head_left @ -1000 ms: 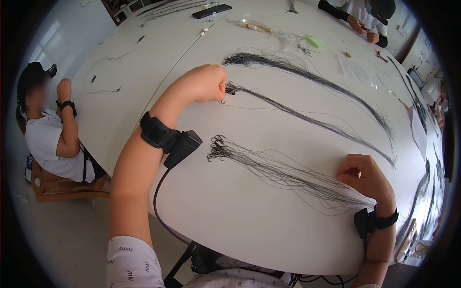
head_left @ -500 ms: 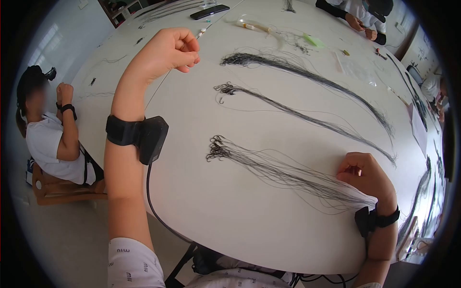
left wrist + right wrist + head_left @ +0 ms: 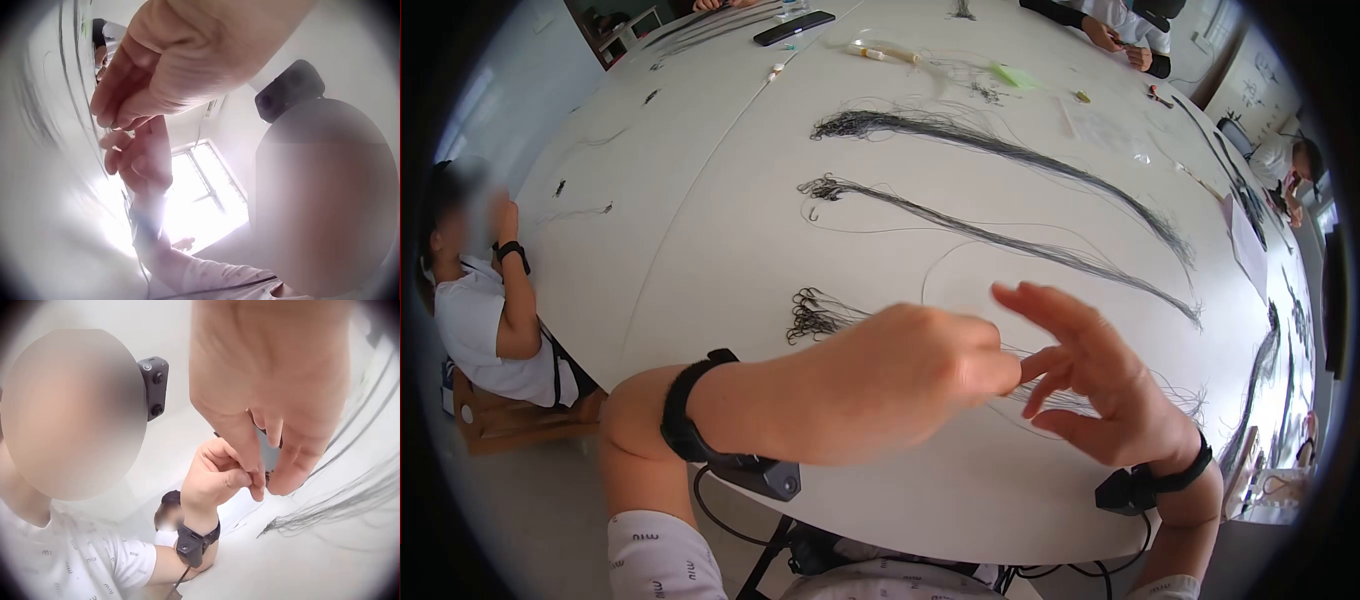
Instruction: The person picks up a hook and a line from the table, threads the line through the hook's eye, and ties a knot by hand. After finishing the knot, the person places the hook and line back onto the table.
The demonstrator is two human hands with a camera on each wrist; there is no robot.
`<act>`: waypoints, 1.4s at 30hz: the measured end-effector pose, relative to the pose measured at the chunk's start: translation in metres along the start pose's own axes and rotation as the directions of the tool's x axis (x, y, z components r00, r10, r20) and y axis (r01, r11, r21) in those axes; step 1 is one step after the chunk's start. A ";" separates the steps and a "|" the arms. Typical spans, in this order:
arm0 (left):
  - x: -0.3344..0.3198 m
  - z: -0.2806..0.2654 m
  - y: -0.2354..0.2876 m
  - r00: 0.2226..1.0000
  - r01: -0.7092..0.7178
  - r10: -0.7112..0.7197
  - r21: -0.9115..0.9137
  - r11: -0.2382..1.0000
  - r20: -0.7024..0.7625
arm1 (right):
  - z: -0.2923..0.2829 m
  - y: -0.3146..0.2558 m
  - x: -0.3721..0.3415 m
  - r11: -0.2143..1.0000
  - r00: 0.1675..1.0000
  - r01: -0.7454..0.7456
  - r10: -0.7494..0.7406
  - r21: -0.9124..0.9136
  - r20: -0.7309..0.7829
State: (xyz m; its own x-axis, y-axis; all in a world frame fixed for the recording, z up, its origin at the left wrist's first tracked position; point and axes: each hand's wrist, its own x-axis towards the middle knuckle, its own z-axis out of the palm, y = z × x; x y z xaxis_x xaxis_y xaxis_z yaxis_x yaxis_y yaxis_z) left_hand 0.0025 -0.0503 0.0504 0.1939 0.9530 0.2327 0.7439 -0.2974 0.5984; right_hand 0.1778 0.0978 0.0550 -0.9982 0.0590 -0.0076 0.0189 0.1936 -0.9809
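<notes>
My left hand [image 3: 900,380] is held over the nearest bundle of hooked lines [image 3: 808,316], its thumb and fingers pinched together. In the left wrist view a tiny dark piece [image 3: 114,126], perhaps a hook, shows at those fingertips. A thin line [image 3: 926,275] loops up beside the hands. My right hand [image 3: 1105,390] meets the left fingertips with its fingers spread and relaxed; in the right wrist view its thumb and a finger lie on either side of the left fingertips. Both hands cover the middle of the bundle.
Beyond lie a middle hooked bundle [image 3: 1000,236] and a thicker far bundle [image 3: 1010,150]. Farther back are a phone [image 3: 794,28], a green paper [image 3: 1013,75] and a plastic bag [image 3: 1105,128]. A person [image 3: 485,300] sits at the left, others across and at the right.
My left hand has come down and right from the upper left to meet the right hand. The right hand has lifted slightly left and spread its fingers. The head view has shifted.
</notes>
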 end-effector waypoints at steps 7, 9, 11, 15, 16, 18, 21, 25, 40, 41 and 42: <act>-0.003 -0.014 0.000 0.999 0.051 -0.051 0.055 0.997 -0.002 | -0.008 0.006 0.002 0.949 0.993 0.086 -0.058 -0.304 0.099; -0.003 -0.026 -0.012 0.991 0.125 -0.131 0.166 0.978 0.028 | -0.011 -0.003 -0.001 0.932 0.985 -0.145 0.103 -0.332 -0.140; -0.003 -0.036 -0.030 0.947 0.313 -0.320 0.240 0.919 -0.009 | -0.022 -0.004 -0.007 0.908 0.970 -0.148 0.057 -0.392 -0.234; 0.000 -0.049 -0.068 0.868 0.469 -0.485 0.146 0.871 0.108 | -0.049 -0.010 -0.017 0.837 0.909 -0.259 0.042 -0.482 -0.415; 0.000 -0.051 -0.074 0.845 0.502 -0.519 0.139 0.853 0.129 | -0.058 -0.009 -0.021 0.810 0.894 -0.291 0.040 -0.509 -0.446; -0.002 -0.054 -0.081 0.822 0.547 -0.558 0.114 0.829 0.114 | -0.079 -0.005 -0.033 0.772 0.863 -0.356 0.056 -0.527 -0.501; -0.005 -0.059 -0.095 0.819 0.565 -0.566 0.042 0.824 0.097 | -0.108 0.001 -0.052 0.729 0.824 -0.413 0.045 -0.546 -0.564; -0.008 -0.065 -0.106 0.821 0.563 -0.564 0.032 0.826 0.094 | -0.137 0.002 -0.079 0.593 0.762 -0.518 -0.008 -0.616 -0.648; -0.002 -0.069 -0.100 0.774 0.620 -0.633 -0.179 0.764 -0.025 | -0.184 0.037 -0.144 0.470 0.645 -0.719 0.177 -0.511 -0.744; -0.003 -0.069 -0.103 0.781 0.601 -0.622 -0.204 0.773 -0.055 | -0.182 0.039 -0.142 0.471 0.643 -0.719 0.173 -0.511 -0.746; -0.003 -0.069 -0.105 0.787 0.581 -0.611 -0.230 0.780 -0.084 | -0.178 0.039 -0.139 0.468 0.653 -0.718 0.197 -0.515 -0.731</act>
State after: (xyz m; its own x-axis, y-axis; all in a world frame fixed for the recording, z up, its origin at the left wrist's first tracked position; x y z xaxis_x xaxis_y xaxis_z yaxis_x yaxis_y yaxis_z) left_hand -0.1203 -0.0264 0.0402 -0.3557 0.9271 -0.1183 0.5461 0.3089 0.7787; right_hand 0.3274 0.2719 0.0523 -0.6072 0.7926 -0.0558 0.7543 0.5530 -0.3538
